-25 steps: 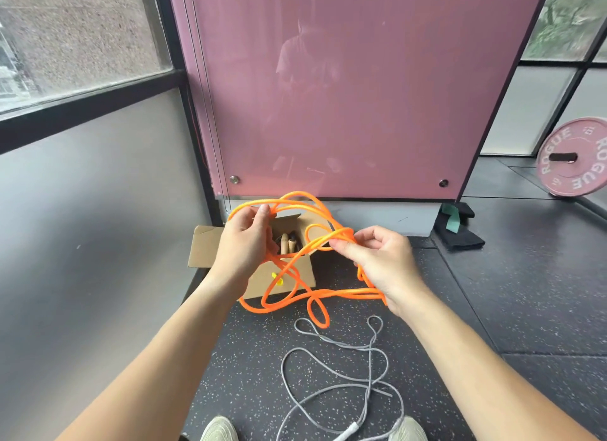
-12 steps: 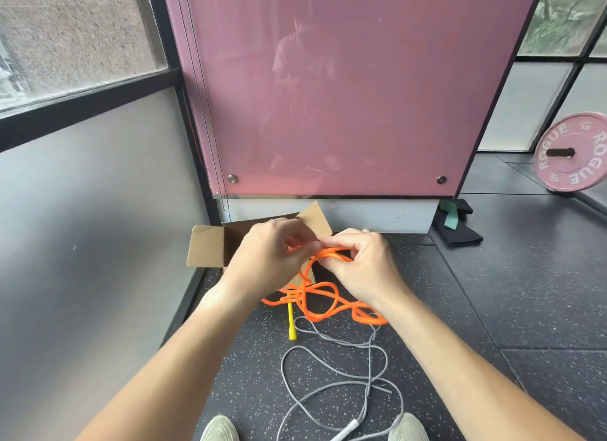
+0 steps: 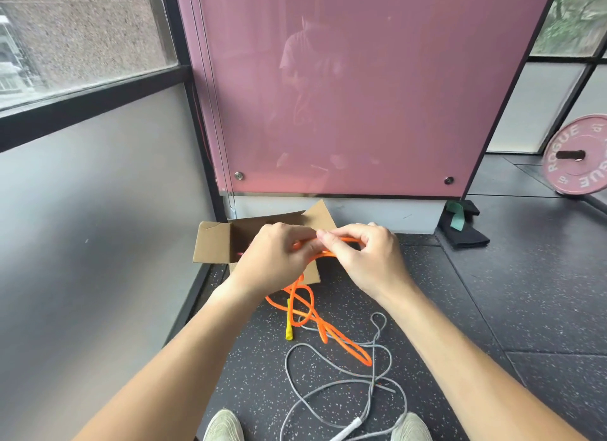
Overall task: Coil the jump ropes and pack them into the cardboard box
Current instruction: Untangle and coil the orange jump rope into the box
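Both hands are pinched on the orange jump rope (image 3: 305,304), the left hand (image 3: 274,260) and the right hand (image 3: 368,256) drawn together until their fingertips all but touch, just above the near wall of the cardboard box (image 3: 213,247). A second ago they were spread apart with wide loops strung between them over the box; now those loops have dropped, so only a short run of rope is bunched in the grip while the rest hangs down in front of the box and trails onto the floor (image 3: 525,293), its yellow handle (image 3: 289,321) lying there too. That reads as a coil let slack, or being started over, more than one ready to pack, so this rope looks some way from going in. Nearer the person than the box, the grey jump rope (image 3: 371,378) sprawls uncoiled on the floor, the orange tail crossing over it, between two pale shoes (image 3: 223,426)
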Demonstrator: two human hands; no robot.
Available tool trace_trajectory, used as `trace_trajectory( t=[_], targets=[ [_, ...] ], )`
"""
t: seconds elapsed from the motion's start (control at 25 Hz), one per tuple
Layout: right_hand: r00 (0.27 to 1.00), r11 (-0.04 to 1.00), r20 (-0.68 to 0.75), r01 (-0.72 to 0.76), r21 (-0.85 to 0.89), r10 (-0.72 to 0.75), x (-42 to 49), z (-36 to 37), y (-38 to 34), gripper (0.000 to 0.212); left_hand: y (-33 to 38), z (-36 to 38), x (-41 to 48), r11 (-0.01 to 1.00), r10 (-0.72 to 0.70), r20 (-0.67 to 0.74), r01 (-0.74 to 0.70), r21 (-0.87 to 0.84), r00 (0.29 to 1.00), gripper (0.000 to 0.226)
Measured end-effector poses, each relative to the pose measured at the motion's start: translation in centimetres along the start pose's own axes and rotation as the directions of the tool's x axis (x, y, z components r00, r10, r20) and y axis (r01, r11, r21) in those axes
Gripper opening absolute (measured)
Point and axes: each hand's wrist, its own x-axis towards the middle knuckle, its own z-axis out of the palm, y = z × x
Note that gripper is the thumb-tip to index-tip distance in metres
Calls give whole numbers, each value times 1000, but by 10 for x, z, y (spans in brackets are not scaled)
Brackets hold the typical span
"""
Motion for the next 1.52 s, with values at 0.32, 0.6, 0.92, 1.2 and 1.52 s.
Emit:
trace_trajectory(
  t=[0.32,0.6,0.92,1.2,1.52],
  targets=[
    [996,996,-53,68,-52,-71,7,-36,20,45,-35,-42,8,579,-739,-196,459,-673,644,33],
    [709,261,-108,-110,959,697,33,-66,35,40,-32,-42,7,826,-553,-396,420,-375,734,30],
    [679,192,-223,121,974,699,40,-96,56,38,-67,-48,5,755,-655,-427,524,-394,624,42],
    [932,260,22,-124,958,361,20,-54,-7,37,-15,-21,1,869,-453,-196,382,-313,870,16],
    [939,210,106,-182,961,327,12,-25,-22,40,24,7,3,930,178,-62,-188,-315,982,20]
  ],
)
